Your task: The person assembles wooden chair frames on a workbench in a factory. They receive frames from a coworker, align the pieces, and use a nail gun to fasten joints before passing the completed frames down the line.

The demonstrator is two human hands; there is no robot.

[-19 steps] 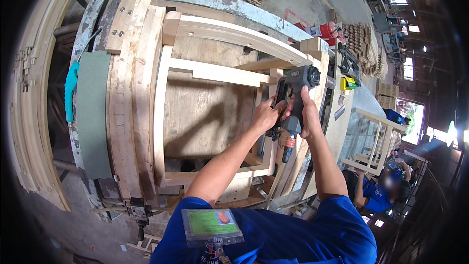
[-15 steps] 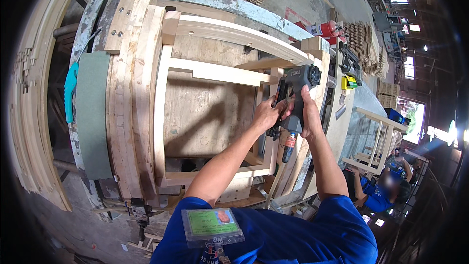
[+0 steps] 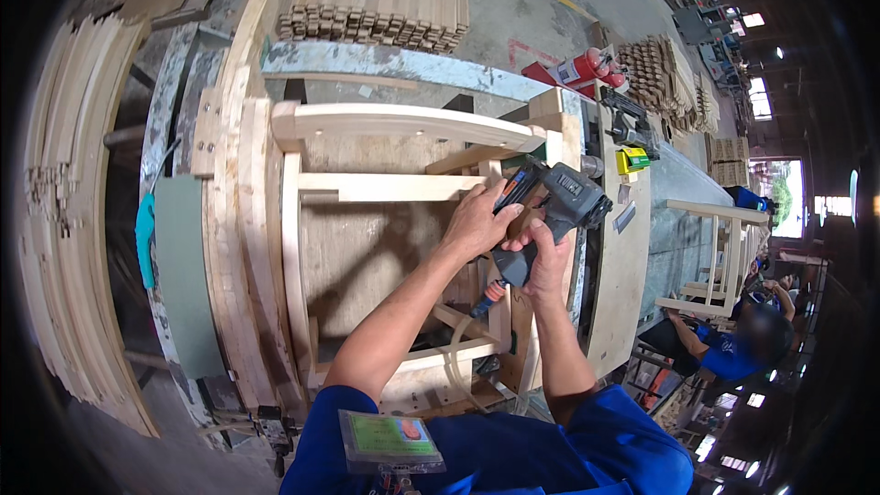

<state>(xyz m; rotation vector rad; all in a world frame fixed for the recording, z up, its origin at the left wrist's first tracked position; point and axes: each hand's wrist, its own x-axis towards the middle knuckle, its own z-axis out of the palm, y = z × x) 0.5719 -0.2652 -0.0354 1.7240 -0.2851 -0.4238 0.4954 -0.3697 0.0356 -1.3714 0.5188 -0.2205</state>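
Nail gun (image 3: 559,206), dark grey, sits right of the frame's centre, pressed against the pale wooden chair frame (image 3: 385,188) lying on the table (image 3: 619,284). The right hand (image 3: 547,257) has its grip wrapped around the gun's handle, while the left hand (image 3: 478,220) is closed over the gun's front against the wood. A second nail gun (image 3: 628,124) rests on the table at upper right beside red fire extinguishers (image 3: 587,66).

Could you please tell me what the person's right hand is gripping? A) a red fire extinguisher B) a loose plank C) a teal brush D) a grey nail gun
D: the right hand wraps the handle of the grey nail gun held against the wooden frame.
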